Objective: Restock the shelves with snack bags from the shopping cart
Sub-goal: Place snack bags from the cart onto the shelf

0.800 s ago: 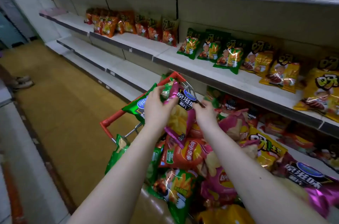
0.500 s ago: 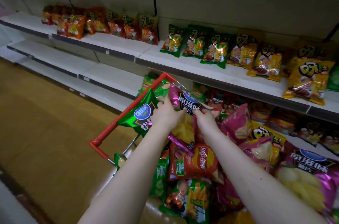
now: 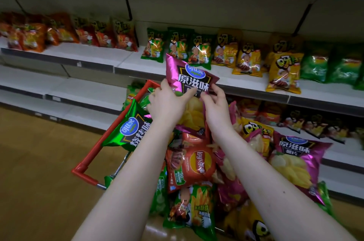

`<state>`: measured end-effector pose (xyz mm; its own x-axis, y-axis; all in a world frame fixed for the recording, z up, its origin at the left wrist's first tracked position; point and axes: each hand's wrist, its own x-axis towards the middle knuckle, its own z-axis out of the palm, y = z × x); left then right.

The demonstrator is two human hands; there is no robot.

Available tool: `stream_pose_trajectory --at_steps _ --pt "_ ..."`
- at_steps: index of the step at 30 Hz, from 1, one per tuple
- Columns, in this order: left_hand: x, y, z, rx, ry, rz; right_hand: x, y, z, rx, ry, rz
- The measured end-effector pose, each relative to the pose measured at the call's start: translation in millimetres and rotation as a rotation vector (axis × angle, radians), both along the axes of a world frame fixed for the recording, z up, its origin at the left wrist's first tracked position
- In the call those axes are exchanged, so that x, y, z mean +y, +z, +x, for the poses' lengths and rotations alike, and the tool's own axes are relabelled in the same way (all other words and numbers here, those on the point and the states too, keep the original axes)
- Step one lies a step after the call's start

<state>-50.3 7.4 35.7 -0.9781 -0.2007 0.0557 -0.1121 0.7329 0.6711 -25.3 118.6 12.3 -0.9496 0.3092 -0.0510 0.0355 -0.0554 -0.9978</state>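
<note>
A magenta chip bag (image 3: pixel 189 75) with a blue oval logo stands raised above the shopping cart (image 3: pixel 92 152), in front of the middle shelf (image 3: pixel 232 83). My left hand (image 3: pixel 167 102) grips its lower left side. My right hand (image 3: pixel 214 102) pinches its lower right corner. The cart below is heaped with snack bags: a green bag (image 3: pixel 132 130) at the left rim, a red bag (image 3: pixel 193 163) in the middle, a second magenta bag (image 3: pixel 295 162) at the right.
The middle shelf carries rows of orange bags (image 3: pixel 65 33) at left, green bags (image 3: pixel 177 47), yellow bags (image 3: pixel 256 59) and more green ones (image 3: pixel 331 67) at right. Its front strip is bare. Lower shelves (image 3: pixel 65 91) at left are bare white. Wooden floor (image 3: pixel 39 171) lies left of the cart.
Both hands have lifted the magenta bag up out of the cart toward the middle shelf. The view has swung right along the shelving.
</note>
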Motion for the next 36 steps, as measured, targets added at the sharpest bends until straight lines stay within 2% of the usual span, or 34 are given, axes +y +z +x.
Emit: stream_pose_trajectory --at_steps 4,8,12,14,17,20,24,26,29,36 --pt "19.4 13.6 10.0 0.097 -0.008 0.068 17.9 19.8 11.6 0.068 -0.017 -0.019" --pt "46.9 22.1 20.6 0.220 -0.100 0.252 48.1 36.1 26.7 0.165 -0.028 -0.043" --pt "92.5 29.0 37.0 0.290 -0.119 0.383 113.7 45.2 50.8 0.288 -0.108 0.010" --pt "117.2 29.8 47.2 0.302 -0.131 0.459 157.8 37.5 68.1 0.274 -0.200 0.091" --pt "148.2 25.2 63.9 0.309 -0.155 0.546 219.5 -1.2 87.5 0.089 -0.385 0.242" --pt "188.3 9.4 80.6 0.282 -0.171 0.629 272.0 -55.4 102.7 -0.280 -0.545 0.404" --pt "223.0 -21.1 95.5 0.184 -0.162 0.656 295.0 -119.5 109.5 -0.630 -0.401 0.309" --pt "233.8 -35.0 100.1 0.152 -0.142 0.630 297.1 -137.9 108.5 -0.685 -0.336 0.264" --pt "244.1 -47.9 104.8 0.117 -0.106 0.608 296.7 -148.9 103.5 -0.640 -0.290 0.222" --pt "251.4 -62.2 116.7 0.113 -0.056 0.554 297.4 -168.0 95.2 -0.605 -0.226 0.302"
